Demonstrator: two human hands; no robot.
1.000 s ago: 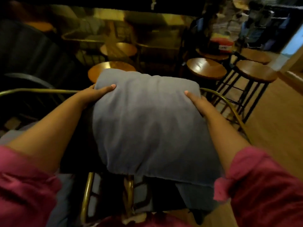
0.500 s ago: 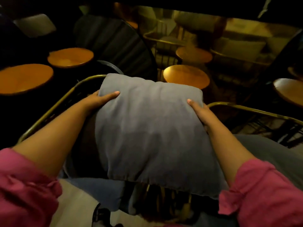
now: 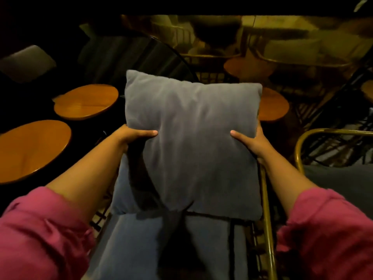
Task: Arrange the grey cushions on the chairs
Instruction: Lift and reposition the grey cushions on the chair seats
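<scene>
The left hand (image 3: 131, 136) and right hand (image 3: 252, 142) are holding the grey cushion (image 3: 191, 138) by its two sides, fingers clamped on it, keeping it up straight above the blue chair seat (image 3: 131, 245), likely so it is landing flat

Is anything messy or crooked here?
Nothing looks spilled or broken. The grey cushion just isn't settled yet: the left hand and right hand grip its sides, holding it up over the chair's grey seat pad. It sits slightly turned, with one top corner higher than the other.
</scene>
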